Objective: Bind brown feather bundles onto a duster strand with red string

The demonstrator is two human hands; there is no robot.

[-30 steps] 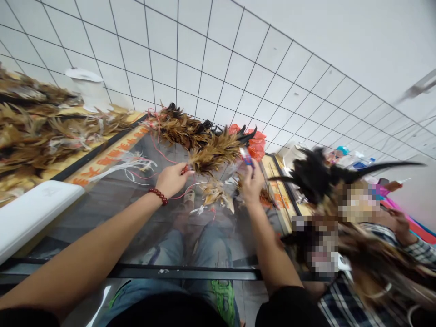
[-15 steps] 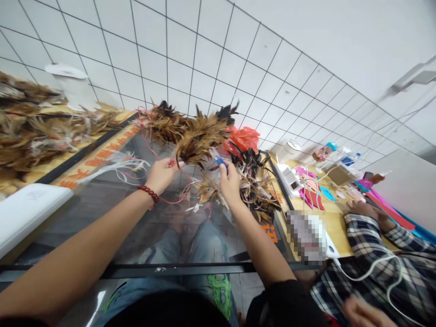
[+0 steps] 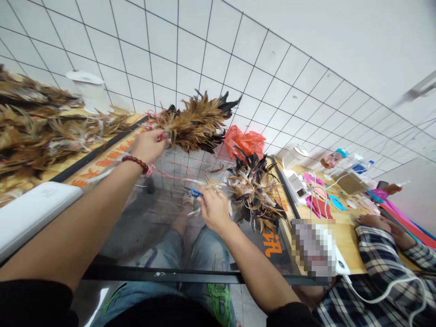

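Observation:
My left hand is closed on the stem end of a bundle of brown feathers, held up above the glass tabletop; red string trails down from it. My right hand rests low on the glass, its fingers closed round a small blue tool, perhaps snips. Just right of that hand lies a pile of dark and brown feathers. A red bead bracelet is on my left wrist.
More brown feather bundles lie at the left by a white reel. A white box sits at the near left. A red plastic bag is behind the pile. A person in a plaid sleeve works at a cluttered wooden table.
My left hand lifted the feather bundle up and to the left. My right hand dropped down onto the glass with the blue tool. The dark feather pile came to rest on the table.

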